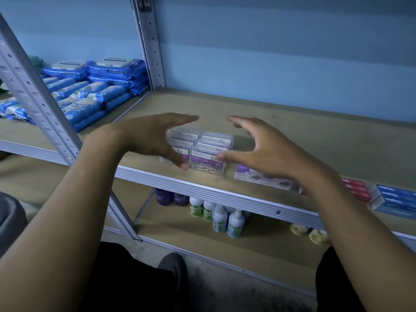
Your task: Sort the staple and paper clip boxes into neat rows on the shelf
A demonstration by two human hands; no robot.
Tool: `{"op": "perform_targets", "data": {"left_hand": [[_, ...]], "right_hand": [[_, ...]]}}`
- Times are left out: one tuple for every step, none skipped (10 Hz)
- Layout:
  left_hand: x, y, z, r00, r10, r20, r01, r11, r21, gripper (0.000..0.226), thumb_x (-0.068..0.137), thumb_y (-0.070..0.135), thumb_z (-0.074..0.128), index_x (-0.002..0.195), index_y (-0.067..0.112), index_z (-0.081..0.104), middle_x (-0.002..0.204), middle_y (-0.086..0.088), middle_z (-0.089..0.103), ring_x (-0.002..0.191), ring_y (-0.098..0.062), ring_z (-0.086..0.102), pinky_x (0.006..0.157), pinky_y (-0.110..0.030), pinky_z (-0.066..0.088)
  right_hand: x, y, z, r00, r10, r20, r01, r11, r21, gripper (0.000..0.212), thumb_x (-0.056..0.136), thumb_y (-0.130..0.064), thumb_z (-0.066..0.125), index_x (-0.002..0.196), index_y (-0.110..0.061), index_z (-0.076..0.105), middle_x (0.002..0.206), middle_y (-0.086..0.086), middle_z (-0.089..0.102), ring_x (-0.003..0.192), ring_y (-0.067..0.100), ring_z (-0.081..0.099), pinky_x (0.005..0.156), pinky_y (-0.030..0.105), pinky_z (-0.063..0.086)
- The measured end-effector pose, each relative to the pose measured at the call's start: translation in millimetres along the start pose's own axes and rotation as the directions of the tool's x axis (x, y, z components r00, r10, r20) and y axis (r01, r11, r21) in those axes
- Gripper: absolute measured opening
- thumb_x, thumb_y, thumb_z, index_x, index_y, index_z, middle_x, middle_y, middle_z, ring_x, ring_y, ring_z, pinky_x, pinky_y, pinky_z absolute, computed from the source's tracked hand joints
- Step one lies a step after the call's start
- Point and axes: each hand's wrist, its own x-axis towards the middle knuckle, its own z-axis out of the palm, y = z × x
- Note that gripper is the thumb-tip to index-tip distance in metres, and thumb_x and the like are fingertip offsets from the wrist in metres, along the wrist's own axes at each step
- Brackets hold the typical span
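Clear plastic paper clip boxes with purple labels (208, 158), grouped in two short rows near the front edge of the tan fibreboard shelf (281, 122), the front right box reading "KREATI PAPER CLIP" with loose metal clips visible at its bottom. Left hand (148, 138) cupped over the left side of the group — fingers straight and spread above the back boxes, thumb tip down at the front left box, apparently touching it (contact hard to confirm). Right hand (258, 149) mirrored on the right side, fingers relaxed and arched over the shelf, thumb tip just at the front right box's label; nothing gripped by either hand.

Just right of the group, partly under the right wrist, flat white and purple boxes (254, 177) lying along the shelf front; print too blurred to read. Further right, red boxes (358, 188), then blue and white boxes (391, 199) stacked at the shelf's edge.

On the lower shelf, dark purple bottles (171, 198), white bottles with green labels (202, 208) and white pump bottles with blue-green labels (229, 220). In the neighbouring bay to the left, past the grey perforated metal upright (45, 104), stacked blue wipe packs (96, 86). Behind everything — a pale blue wall (281, 52).
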Motion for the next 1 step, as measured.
{"op": "perform_targets", "data": {"left_hand": [[-24.9,10.3,7.8,0.949,0.047,-0.312,-0.017,0.995,0.096,0.105,0.068,0.06,0.075,0.152,0.049,0.012,0.162,0.019,0.012,0.148,-0.008,0.017,0.117,-0.031,0.016]], "right_hand": [[-32.0,11.1,-38.2,0.977,-0.001,-0.214,0.018,0.997,0.076,0.055,0.089,-0.046,0.069,0.141,-0.041,0.052,0.136,-0.017,0.059,0.123,0.001,0.055,0.109,0.038,0.045]]}}
